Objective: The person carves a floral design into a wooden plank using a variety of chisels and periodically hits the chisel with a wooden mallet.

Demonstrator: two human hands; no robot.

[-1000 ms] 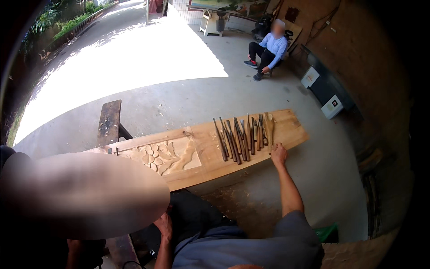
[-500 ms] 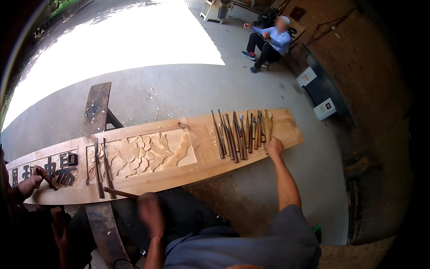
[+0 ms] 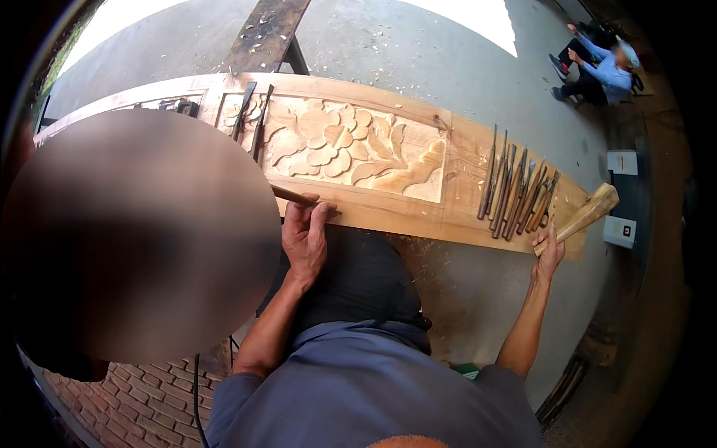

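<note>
My left hand (image 3: pixel 305 243) pinches a wooden-handled chisel (image 3: pixel 293 196) at the near edge of a carved wooden board (image 3: pixel 358 212). Only its brown handle shows plainly; the blade cannot be made out. Past the board's near right edge, my right hand (image 3: pixel 550 250) grips the thin end of a pale wooden mallet (image 3: pixel 590 216), whose thick head points up and right. Several chisels (image 3: pixel 515 194) lie in a row on the board, just left of that hand. A flower-and-leaf relief (image 3: pixel 340 138) fills the board's middle panel.
Two more chisels (image 3: pixel 259 127) rest across the relief's left end. A person's blurred head (image 3: pixel 142 239) hides the board's left part. Beyond the board stands a dark wooden bench (image 3: pixel 265 37). Another person (image 3: pixel 601 75) sits at the far right, near white boxes (image 3: pixel 620 231).
My right hand has lifted the mallet from beside the row of chisels. My left hand has brought its chisel to the board's near edge. The view has shifted, and a co-worker's head has come in.
</note>
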